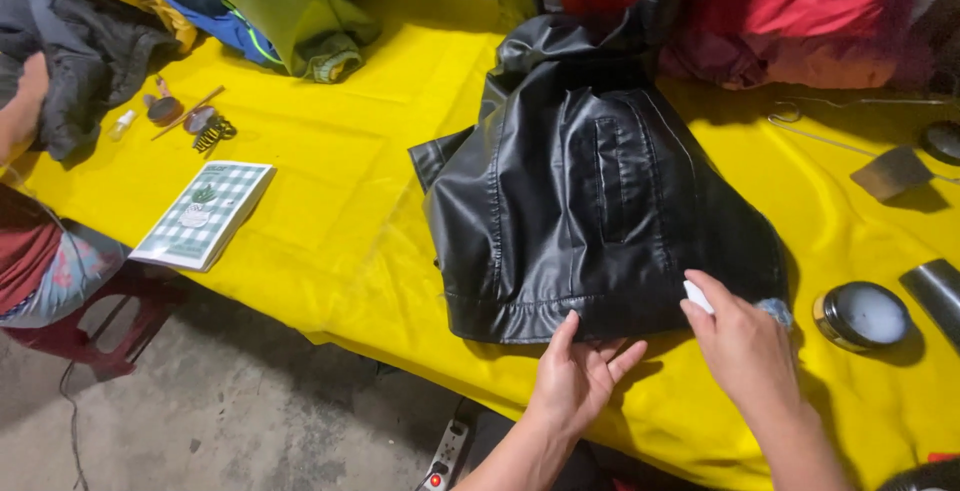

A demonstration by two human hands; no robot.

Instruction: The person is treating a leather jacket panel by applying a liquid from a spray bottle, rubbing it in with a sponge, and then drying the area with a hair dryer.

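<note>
A black leather jacket [580,191] lies spread on the yellow tablecloth [340,161]. My left hand [580,376] rests flat at the jacket's lower hem, fingers apart and touching the edge. Just to its right, my right hand [745,346] is closed around a small white-handled tool [698,296], whose pale tip [775,311] touches the jacket's lower right corner.
A round open tin [862,316] sits right of my hands, a dark cylinder [935,291] beyond it. A green checked booklet [205,213] lies at left near small brushes and a spring [195,121]. Jackets pile along the back. Another person [25,201] sits at far left.
</note>
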